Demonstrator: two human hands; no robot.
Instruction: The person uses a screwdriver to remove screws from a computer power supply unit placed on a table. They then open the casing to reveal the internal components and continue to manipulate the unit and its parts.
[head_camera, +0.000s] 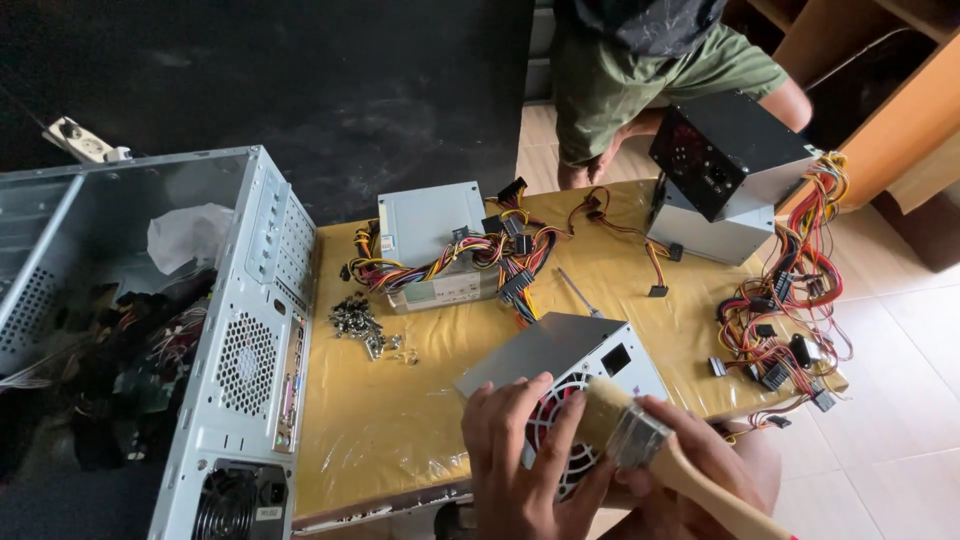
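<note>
My left hand (522, 455) grips the near edge of a grey power supply unit (560, 350) with a round fan grille, fingers spread over the fan. My right hand (690, 470) holds a paintbrush (645, 440) with a wooden handle and metal ferrule; its pale bristles touch the fan grille. The unit rests on the near edge of a low table covered in yellow plastic (400, 420).
An open grey computer case (240, 330) stands at left. A pile of screws (365, 325), a second power supply with cable bundle (440, 245), a screwdriver (578, 292), stacked supplies (720, 180) and loose cables (780, 320) lie on the table. Another person sits behind (640, 70).
</note>
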